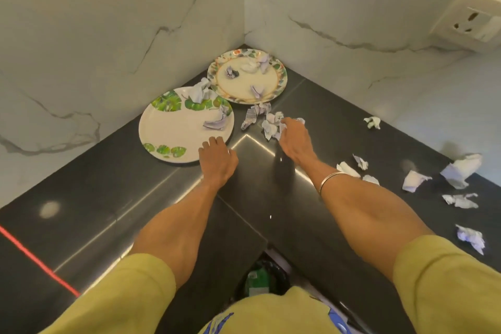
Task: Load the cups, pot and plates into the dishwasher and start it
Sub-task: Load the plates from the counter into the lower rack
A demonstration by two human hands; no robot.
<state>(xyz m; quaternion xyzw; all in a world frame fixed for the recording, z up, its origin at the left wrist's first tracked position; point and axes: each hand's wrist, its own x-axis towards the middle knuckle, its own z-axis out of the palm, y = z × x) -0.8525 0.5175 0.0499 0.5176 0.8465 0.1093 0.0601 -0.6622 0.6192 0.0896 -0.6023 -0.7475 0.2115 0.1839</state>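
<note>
The left hand (pixel 217 154) rests at the near rim of the leaf-print plate (pixel 179 130), fingers (pixel 214 141) curled on its edge. The right hand (pixel 294 141) reaches just beyond, its fingers closing on crumpled paper scraps (pixel 271 125) on the dark surface (pixel 311 95). A floral-rimmed plate (pixel 248 81) carrying more scraps sits farther ahead, in the marble corner.
</note>
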